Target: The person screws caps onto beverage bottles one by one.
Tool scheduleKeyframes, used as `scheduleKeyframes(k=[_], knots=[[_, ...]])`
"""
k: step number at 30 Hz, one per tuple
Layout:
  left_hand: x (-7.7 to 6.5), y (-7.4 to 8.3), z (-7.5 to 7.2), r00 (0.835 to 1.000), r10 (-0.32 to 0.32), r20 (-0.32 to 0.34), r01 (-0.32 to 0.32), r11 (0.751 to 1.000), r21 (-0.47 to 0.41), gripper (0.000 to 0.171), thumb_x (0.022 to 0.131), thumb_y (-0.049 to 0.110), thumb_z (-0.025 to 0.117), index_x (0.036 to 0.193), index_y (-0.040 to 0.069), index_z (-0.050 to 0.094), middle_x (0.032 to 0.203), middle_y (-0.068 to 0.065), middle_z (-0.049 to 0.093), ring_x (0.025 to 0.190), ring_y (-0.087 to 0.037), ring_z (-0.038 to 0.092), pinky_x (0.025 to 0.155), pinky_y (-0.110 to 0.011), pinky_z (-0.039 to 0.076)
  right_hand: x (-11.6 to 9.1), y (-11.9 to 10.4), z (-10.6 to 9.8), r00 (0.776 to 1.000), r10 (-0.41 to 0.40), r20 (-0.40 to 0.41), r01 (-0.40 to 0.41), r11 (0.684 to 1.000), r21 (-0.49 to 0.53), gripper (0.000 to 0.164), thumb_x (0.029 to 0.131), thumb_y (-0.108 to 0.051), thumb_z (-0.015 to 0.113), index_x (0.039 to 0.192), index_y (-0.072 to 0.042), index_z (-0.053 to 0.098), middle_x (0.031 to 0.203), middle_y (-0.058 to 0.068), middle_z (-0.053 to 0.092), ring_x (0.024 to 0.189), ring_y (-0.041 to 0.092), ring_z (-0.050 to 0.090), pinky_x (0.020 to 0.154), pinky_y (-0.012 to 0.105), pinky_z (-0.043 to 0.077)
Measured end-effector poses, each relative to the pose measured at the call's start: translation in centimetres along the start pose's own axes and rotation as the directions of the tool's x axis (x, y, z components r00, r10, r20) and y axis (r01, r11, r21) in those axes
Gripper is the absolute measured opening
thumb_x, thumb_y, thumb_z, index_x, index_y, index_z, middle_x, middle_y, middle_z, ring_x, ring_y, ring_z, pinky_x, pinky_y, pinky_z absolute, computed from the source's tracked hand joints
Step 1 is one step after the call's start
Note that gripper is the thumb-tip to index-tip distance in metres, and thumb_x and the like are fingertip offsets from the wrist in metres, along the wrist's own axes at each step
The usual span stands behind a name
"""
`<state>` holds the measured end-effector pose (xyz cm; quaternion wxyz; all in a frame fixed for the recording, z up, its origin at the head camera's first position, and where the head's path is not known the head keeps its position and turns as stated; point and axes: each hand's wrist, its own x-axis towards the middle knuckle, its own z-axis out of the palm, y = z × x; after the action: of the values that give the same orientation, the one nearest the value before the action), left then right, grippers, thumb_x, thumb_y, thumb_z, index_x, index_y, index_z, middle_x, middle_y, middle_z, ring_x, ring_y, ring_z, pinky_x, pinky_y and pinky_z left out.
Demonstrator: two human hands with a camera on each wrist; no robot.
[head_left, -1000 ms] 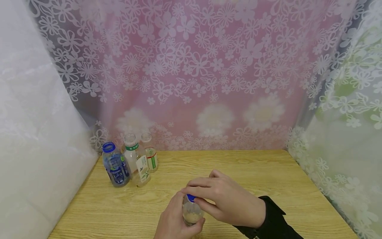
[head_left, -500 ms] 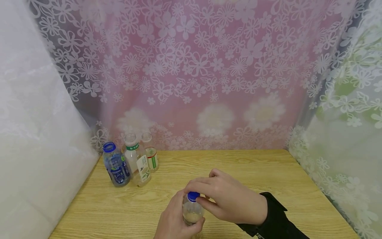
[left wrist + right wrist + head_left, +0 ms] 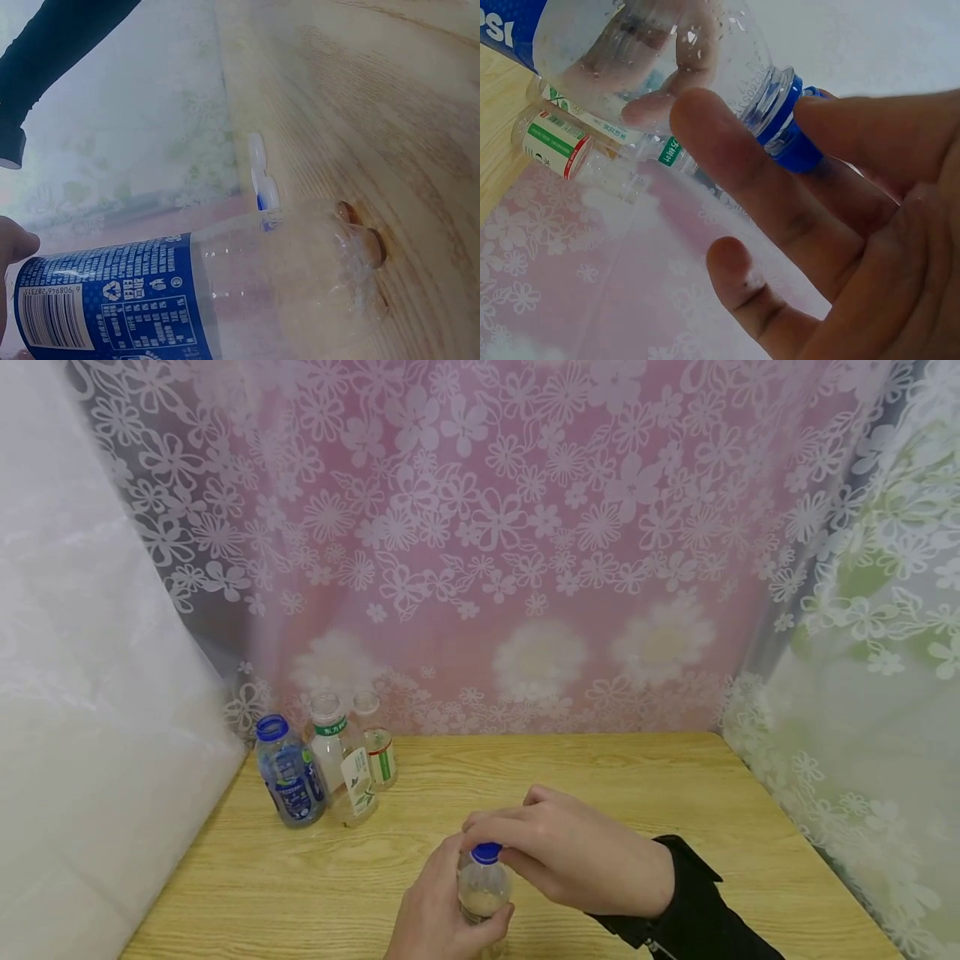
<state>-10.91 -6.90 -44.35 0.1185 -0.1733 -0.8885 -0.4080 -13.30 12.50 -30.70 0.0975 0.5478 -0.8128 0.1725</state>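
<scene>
My left hand point(image 3: 444, 906) grips a clear plastic bottle point(image 3: 483, 887) round its body, thumb across the front, near the table's front edge. The bottle stands upright under a blue cap point(image 3: 487, 852). In the left wrist view, the bottle's blue label point(image 3: 112, 296) carries a barcode, and its bottom meets the wood. From the right, my right hand point(image 3: 573, 856) reaches over and pinches the cap between thumb and index finger. The right wrist view shows the blue cap point(image 3: 801, 154) at the clear neck, with the other fingers extended beside it.
At the back left of the wooden table point(image 3: 600, 777) stand a bottle with a blue rim point(image 3: 291, 777), a green-banded bottle point(image 3: 341, 768) and a smaller bottle point(image 3: 378, 752), all uncapped. Small white pieces point(image 3: 259, 169) lie on the table. A floral curtain point(image 3: 487, 527) hangs behind.
My right fingers have shifted round the cap, leaving more of its blue top showing than a second ago. The left hand and the bottle stay in place.
</scene>
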Motion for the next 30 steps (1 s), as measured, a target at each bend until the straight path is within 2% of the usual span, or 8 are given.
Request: scheduleKeyframes(k=[5,8,11,15,23,30], knots=[[-0.05,-0.12,0.09,1.0,0.021,-0.004,-0.021,1.0,0.013,0.079,0.083,0.057,0.076,0.145,0.022,0.043,0.134,0.01,0.057,0.113,-0.011,0.062,0.084,-0.036,0.057,-0.06,0.23,0.26,1.0,0.001,-0.026,-0.001,1.0,-0.021,0.035,0.098,-0.026,0.067,0.132,-0.025,0.058,0.123,-0.015,0.064,0.101,-0.004,0.057,0.085,0.021,0.041],[-0.06,-0.12,0.1,1.0,0.024,0.002,-0.024,1.0,0.007,0.079,0.084,0.056,0.076,0.146,0.022,0.042,0.136,0.009,0.056,0.116,-0.014,0.062,0.084,-0.038,0.057,-0.03,0.32,0.45,0.999,0.001,-0.045,-0.003,0.999,-0.034,0.033,0.099,-0.031,0.065,0.13,-0.024,0.061,0.126,-0.012,0.062,0.114,0.001,0.056,0.096,0.021,0.043],[-0.03,-0.06,0.1,1.0,0.022,0.004,-0.022,1.0,0.003,0.079,0.084,0.054,0.077,0.147,0.022,0.042,0.137,0.008,0.056,0.116,-0.015,0.062,0.083,-0.037,0.057,0.03,0.39,0.58,0.998,0.002,-0.066,-0.005,0.999,-0.041,0.03,0.098,-0.03,0.066,0.127,-0.024,0.065,0.123,-0.01,0.059,0.11,0.002,0.053,0.096,0.019,0.043],[0.09,-0.01,0.1,1.0,0.008,0.008,-0.008,1.0,0.005,0.078,0.083,0.053,0.078,0.146,0.023,0.042,0.137,0.009,0.056,0.115,-0.015,0.062,0.084,-0.036,0.056,0.08,0.32,0.68,0.997,-0.016,-0.076,0.015,1.0,-0.002,0.029,0.096,-0.021,0.069,0.126,-0.022,0.065,0.118,-0.009,0.056,0.105,0.002,0.046,0.091,0.018,0.041],[0.09,-0.18,0.02,1.0,-0.001,0.002,0.001,1.0,-0.004,0.074,0.081,0.052,0.079,0.142,0.027,0.045,0.129,0.013,0.057,0.102,-0.004,0.059,0.078,-0.029,0.054,0.34,0.25,0.52,0.994,-0.089,-0.068,0.096,0.989,0.114,0.031,0.097,-0.008,0.065,0.127,-0.018,0.063,0.127,-0.005,0.06,0.117,0.005,0.048,0.1,0.017,0.041],[0.03,-0.13,-0.22,0.999,-0.026,0.042,0.028,0.999,-0.044,0.077,0.084,0.058,0.075,0.146,0.028,0.041,0.133,0.012,0.055,0.106,-0.005,0.058,0.079,-0.03,0.055,0.43,0.24,0.0,0.994,-0.105,-0.039,0.11,0.978,0.177,0.03,0.097,-0.003,0.063,0.124,-0.018,0.064,0.13,-0.004,0.061,0.119,0.006,0.051,0.101,0.017,0.043]])
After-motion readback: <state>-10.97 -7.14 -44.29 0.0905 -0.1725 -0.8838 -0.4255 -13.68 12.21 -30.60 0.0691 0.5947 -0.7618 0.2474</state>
